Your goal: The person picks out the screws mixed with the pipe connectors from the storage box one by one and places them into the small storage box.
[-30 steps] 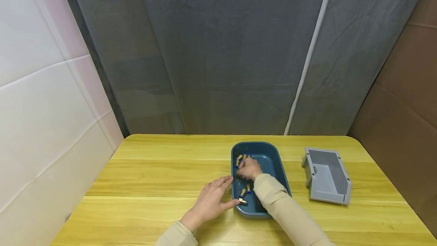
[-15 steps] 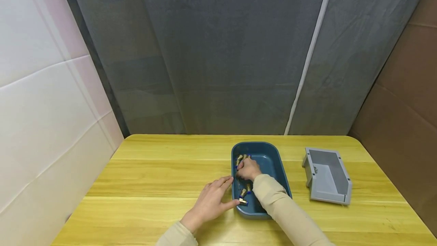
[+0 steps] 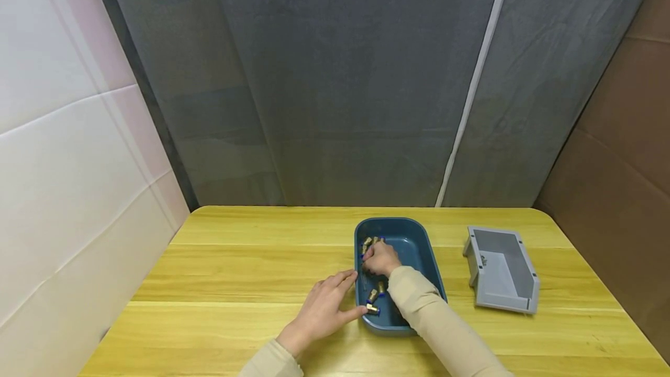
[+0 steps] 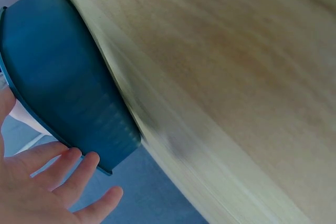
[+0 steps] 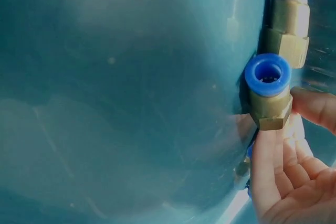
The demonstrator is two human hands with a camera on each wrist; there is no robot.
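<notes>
— Pinched between thumb and fingertips [image 5: 273, 153] of the right hand [image 3: 382, 259] is a brass fitting [image 5: 269, 94] with a blue collar; is that seen from the head view too?

— Not clearly. From the head, only the curled hand is seen inside the tray [image 3: 419, 236], at its far left part, with a few fittings [image 3: 369, 242] just beyond the fingers. The pinch itself is shown by the right wrist view alone, where the fitting is held against the tray's blue floor, its blue end up in the picture.

— And the second fitting [image 5: 287, 22]?

— It is seen in the right wrist view just above the held one, lying loose on the tray.

— What is shown of the left hand [image 3: 323, 309]?

— Nothing is gripped by it. Its fingers are kept straight and spread, laid on the table [image 3: 235, 272] against the tray's left wall. In the left wrist view the fingers [image 4: 63, 169] are seen touching the outer wall from below the rim.

— What else is shown only from the head?

— More fittings [image 3: 374, 301] at the tray's near left corner, and a grey bin [image 3: 501, 269] standing on the table well to the right.
</notes>
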